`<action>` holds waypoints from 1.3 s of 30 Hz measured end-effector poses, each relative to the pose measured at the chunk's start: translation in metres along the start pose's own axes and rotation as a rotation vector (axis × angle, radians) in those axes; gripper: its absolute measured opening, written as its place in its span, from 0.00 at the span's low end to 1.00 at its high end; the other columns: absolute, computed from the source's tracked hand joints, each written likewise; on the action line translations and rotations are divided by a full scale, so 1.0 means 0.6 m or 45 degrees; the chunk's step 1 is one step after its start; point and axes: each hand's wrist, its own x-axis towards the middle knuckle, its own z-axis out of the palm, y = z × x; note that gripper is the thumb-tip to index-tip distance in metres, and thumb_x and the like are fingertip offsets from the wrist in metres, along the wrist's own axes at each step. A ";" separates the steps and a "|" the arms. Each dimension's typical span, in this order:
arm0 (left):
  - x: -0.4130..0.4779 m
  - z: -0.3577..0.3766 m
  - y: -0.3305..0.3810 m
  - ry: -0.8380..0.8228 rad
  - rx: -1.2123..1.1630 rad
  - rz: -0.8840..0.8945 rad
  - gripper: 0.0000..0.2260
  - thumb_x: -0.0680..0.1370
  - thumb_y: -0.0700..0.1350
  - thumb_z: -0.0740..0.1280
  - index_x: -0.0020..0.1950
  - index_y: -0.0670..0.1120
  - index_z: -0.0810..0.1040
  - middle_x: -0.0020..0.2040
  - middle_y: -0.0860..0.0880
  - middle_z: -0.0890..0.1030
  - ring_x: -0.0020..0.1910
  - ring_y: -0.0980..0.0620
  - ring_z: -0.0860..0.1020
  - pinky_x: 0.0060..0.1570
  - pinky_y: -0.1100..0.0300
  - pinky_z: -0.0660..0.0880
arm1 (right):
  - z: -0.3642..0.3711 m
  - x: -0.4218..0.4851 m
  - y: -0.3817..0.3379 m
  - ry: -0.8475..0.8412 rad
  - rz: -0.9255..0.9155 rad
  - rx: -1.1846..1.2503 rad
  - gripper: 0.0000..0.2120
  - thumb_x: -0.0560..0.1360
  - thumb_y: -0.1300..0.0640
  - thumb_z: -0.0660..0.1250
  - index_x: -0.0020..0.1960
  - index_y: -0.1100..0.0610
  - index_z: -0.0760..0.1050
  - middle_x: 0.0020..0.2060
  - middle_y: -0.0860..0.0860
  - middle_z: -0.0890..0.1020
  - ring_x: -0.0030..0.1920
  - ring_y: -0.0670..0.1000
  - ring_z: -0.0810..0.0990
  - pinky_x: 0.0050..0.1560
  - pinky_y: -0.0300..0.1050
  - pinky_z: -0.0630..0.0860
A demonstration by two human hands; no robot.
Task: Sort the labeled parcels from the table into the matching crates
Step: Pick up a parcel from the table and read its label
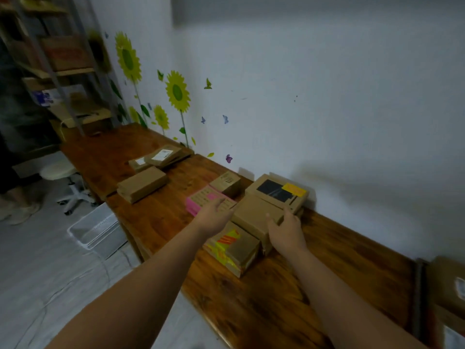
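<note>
Several cardboard parcels lie on a long wooden table (156, 215). A plain brown parcel (254, 215) sits in the middle of a cluster. My right hand (285, 229) grips its right end, thumb on top and fingers round the far corner. My left hand (216, 215) reaches to its left side, over a pink-labelled parcel (201, 199); the fingers are hidden behind the hand. Behind lies a parcel with a black patch and a yellow label (278, 188). In front lies a parcel with yellow and orange tape (232, 248). A white mesh crate (97, 227) stands on the floor left of the table.
More brown parcels sit further left: a thick one (142, 183), a flat pair (161, 157) and a small one (225, 183). A white stool (63, 175) and metal shelving (57, 71) stand at the far left. Cardboard boxes (448, 298) border the table's right end.
</note>
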 end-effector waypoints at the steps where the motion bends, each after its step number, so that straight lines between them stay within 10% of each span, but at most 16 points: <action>1: 0.029 -0.003 -0.005 -0.030 -0.014 0.013 0.27 0.83 0.52 0.65 0.81 0.52 0.62 0.79 0.46 0.66 0.76 0.44 0.66 0.72 0.50 0.67 | 0.009 0.014 -0.004 0.031 0.038 -0.010 0.35 0.84 0.44 0.63 0.84 0.52 0.53 0.81 0.55 0.59 0.77 0.61 0.66 0.72 0.58 0.72; 11: 0.260 -0.059 -0.028 -0.407 -0.105 0.145 0.28 0.84 0.49 0.64 0.82 0.47 0.60 0.79 0.46 0.65 0.77 0.45 0.65 0.73 0.50 0.66 | 0.098 0.137 -0.030 0.334 0.270 0.017 0.33 0.80 0.41 0.65 0.81 0.46 0.60 0.74 0.56 0.71 0.67 0.60 0.76 0.63 0.61 0.80; 18: 0.328 -0.012 -0.047 -0.616 -0.116 0.085 0.22 0.85 0.46 0.62 0.79 0.47 0.63 0.68 0.50 0.74 0.63 0.52 0.71 0.55 0.62 0.70 | 0.135 0.155 -0.019 0.433 0.481 0.028 0.30 0.83 0.44 0.64 0.80 0.52 0.61 0.74 0.55 0.69 0.68 0.59 0.75 0.63 0.54 0.79; 25: 0.387 0.044 -0.060 -0.765 -0.109 -0.071 0.17 0.82 0.52 0.66 0.70 0.53 0.71 0.68 0.50 0.76 0.66 0.48 0.75 0.69 0.43 0.72 | 0.158 0.218 0.039 0.435 0.708 0.109 0.34 0.83 0.43 0.63 0.83 0.54 0.55 0.78 0.58 0.65 0.74 0.62 0.70 0.70 0.62 0.74; 39: 0.427 0.092 -0.067 -0.856 0.122 -0.264 0.25 0.82 0.61 0.62 0.75 0.49 0.69 0.69 0.46 0.76 0.66 0.43 0.74 0.70 0.44 0.70 | 0.195 0.270 0.066 0.395 0.849 0.286 0.25 0.84 0.44 0.60 0.77 0.54 0.63 0.68 0.56 0.76 0.66 0.59 0.76 0.65 0.53 0.74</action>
